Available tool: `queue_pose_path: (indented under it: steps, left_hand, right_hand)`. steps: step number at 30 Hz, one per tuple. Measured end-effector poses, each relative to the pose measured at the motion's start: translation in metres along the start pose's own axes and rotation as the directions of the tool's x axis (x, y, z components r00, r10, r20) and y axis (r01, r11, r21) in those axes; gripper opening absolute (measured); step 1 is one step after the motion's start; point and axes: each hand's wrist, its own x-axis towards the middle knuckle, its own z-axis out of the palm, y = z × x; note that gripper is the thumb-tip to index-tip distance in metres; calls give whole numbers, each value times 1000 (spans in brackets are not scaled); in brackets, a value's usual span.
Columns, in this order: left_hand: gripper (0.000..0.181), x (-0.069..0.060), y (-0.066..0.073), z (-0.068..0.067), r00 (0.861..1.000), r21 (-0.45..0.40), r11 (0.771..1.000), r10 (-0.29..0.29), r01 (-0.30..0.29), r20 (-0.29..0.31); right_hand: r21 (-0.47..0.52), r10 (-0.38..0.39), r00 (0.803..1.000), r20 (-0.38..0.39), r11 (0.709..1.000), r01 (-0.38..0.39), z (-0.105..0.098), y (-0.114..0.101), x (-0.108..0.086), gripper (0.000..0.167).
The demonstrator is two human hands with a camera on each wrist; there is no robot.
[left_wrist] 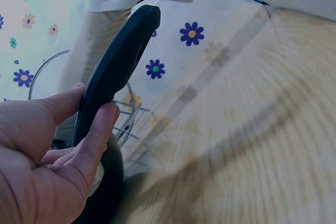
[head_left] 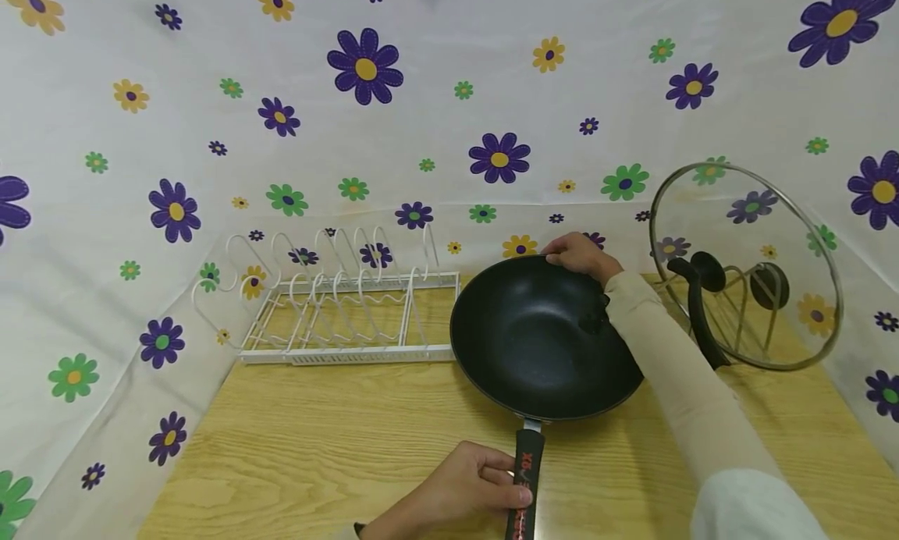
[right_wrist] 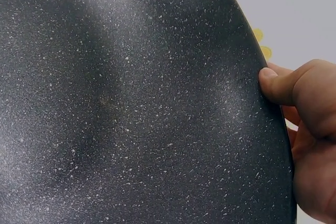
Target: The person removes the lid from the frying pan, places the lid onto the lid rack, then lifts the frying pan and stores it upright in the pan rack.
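Observation:
A black wok [head_left: 541, 337] with a speckled inner surface is tilted toward the head camera, its long handle pointing to the front. My left hand [head_left: 470, 481] pinches that handle [head_left: 528, 454] between thumb and fingers; the left wrist view shows the same pinch on the dark handle [left_wrist: 118, 59]. At the far rim, my right hand [head_left: 579, 257] grips the wok's edge. In the right wrist view the thumb [right_wrist: 275, 83] lies over the rim, with the other fingers behind it, partly hidden.
A white wire rack [head_left: 351, 354] stands at the back left, beside the wok. On the right, a glass lid [head_left: 808, 236] with a black knob leans upright in a wire holder [head_left: 744, 306]. Flowered sheeting [head_left: 421, 119] surrounds the wooden table [head_left: 302, 438].

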Motion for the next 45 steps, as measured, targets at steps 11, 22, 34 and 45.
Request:
queue_pose_path:
  steps: [11, 22, 34, 45]
  left_hand:
    - [26, 6, -3, 18, 1000, -85, 996, 12, -11, 11]
    - [28, 9, -2, 21, 999, -88, 995, 40, -37, 30]
    - [29, 10, -7, 19, 998, -116, 993, 37, -31, 53]
    - [42, 19, -3, 7, 1000, 27, 1000, 16, -15, -17]
  right_hand:
    - [33, -8, 999, -38, 999, 9, -4, 2, -1, 32]
    - [55, -6, 991, -131, 998, 14, -9, -11, -14, 39]
    - [86, -12, 966, -258, 996, 35, -9, -67, -71, 35]
    - [514, -212, 973, -87, 828, 226, 6, -96, -196, 40]
